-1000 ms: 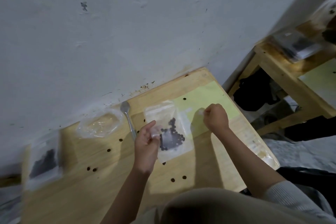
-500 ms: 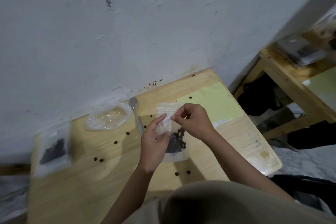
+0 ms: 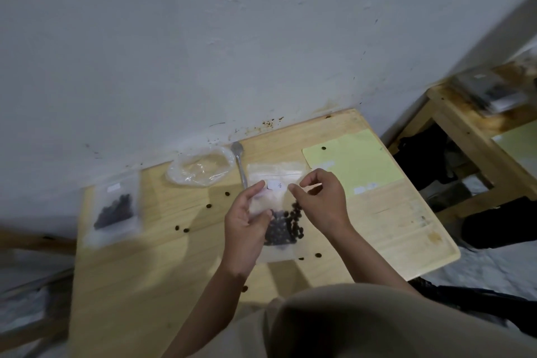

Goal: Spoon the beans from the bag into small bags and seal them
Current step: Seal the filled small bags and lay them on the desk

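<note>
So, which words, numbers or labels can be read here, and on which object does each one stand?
None can be read for certain.
White label on the small bag held by both hands: a faint handwritten mark, too blurred to read.
White label on the filled bag at the left: blurred, unreadable.
</note>
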`<state>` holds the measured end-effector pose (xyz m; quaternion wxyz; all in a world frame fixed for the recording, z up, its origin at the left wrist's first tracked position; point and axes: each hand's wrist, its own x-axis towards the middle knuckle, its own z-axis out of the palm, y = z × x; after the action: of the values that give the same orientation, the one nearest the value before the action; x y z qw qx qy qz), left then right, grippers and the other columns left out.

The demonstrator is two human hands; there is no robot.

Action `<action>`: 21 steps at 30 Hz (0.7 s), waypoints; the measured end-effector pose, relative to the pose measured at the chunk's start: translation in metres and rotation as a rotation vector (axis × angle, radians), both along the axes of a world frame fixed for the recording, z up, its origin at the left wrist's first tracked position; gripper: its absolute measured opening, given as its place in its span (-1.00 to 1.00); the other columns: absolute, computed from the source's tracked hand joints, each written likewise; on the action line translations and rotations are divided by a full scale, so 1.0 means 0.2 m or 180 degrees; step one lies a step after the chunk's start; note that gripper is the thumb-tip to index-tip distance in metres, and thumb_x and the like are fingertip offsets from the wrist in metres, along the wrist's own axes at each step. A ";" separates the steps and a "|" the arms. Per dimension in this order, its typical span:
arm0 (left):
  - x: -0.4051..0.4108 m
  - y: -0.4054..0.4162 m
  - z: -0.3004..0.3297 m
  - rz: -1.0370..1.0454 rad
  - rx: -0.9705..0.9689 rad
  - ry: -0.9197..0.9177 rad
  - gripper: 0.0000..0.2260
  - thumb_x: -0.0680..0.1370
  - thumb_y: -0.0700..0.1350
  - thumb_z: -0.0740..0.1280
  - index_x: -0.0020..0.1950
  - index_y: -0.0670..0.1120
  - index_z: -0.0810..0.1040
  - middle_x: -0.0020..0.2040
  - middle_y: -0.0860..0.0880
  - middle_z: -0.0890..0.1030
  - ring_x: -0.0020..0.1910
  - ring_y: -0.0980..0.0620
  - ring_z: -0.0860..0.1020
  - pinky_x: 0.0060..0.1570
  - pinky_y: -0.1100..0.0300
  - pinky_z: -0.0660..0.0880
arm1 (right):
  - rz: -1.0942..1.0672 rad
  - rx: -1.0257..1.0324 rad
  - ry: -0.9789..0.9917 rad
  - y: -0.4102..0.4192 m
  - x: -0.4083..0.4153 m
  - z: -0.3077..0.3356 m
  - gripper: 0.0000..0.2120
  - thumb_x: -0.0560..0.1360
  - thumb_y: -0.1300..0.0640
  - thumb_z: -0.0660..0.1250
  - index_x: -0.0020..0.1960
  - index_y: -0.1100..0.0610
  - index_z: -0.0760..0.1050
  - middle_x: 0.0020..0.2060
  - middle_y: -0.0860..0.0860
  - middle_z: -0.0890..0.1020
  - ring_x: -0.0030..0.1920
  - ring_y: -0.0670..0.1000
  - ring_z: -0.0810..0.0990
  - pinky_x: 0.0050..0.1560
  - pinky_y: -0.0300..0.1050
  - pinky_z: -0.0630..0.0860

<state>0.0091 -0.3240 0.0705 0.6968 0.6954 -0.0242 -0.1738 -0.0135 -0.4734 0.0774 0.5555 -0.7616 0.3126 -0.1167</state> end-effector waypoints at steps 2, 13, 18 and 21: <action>0.01 0.10 0.02 0.0162 -0.0145 0.0124 -0.51 0.49 -0.45 0.27 0.17 0.11 0.55 0.31 0.10 0.51 0.32 0.04 0.46 0.24 -0.06 0.47 | 0.0092 0.0033 -0.0026 0.11 -0.02 -0.01 -0.81 0.40 0.09 0.44 -0.26 0.00 0.42 -0.07 -0.03 0.52 -0.13 -0.10 0.53 -0.21 -0.31 0.37; 0.16 0.86 0.00 0.0471 0.0535 0.0185 -0.54 0.50 -0.34 0.35 0.28 0.10 0.42 0.30 -0.01 0.43 0.19 0.04 0.49 0.17 0.01 0.53 | 0.0987 0.0594 -0.0132 0.79 0.12 -0.08 -0.76 0.39 0.29 0.46 -0.05 0.01 0.53 -0.08 0.05 0.55 -0.29 -0.05 0.56 -0.22 -0.04 0.62; 0.27 1.16 -0.08 0.0859 0.0939 0.0183 -0.63 0.45 -0.35 0.42 0.21 -0.09 0.50 0.17 -0.11 0.56 0.03 0.00 0.56 -0.01 0.10 0.55 | 0.0900 0.0508 -0.0019 1.14 0.32 -0.15 -0.76 0.35 0.24 0.51 -0.11 -0.01 0.52 -0.15 0.03 0.58 -0.27 0.00 0.58 -0.18 0.00 0.62; 0.40 1.31 -0.12 0.0938 0.1229 0.0124 -0.68 0.47 -0.30 0.41 0.19 -0.10 0.52 0.14 -0.09 0.57 0.02 0.02 0.55 0.00 0.11 0.53 | 0.1009 0.0355 0.0152 1.31 0.46 -0.20 -0.78 0.36 0.19 0.51 -0.06 0.07 0.53 -0.21 -0.02 0.55 -0.26 0.01 0.58 -0.24 -0.17 0.56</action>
<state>0.0900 -0.0618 0.0457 0.5691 0.8083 0.1246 -0.0852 0.0789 -0.2115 0.0376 0.6008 -0.7719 0.2077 0.0080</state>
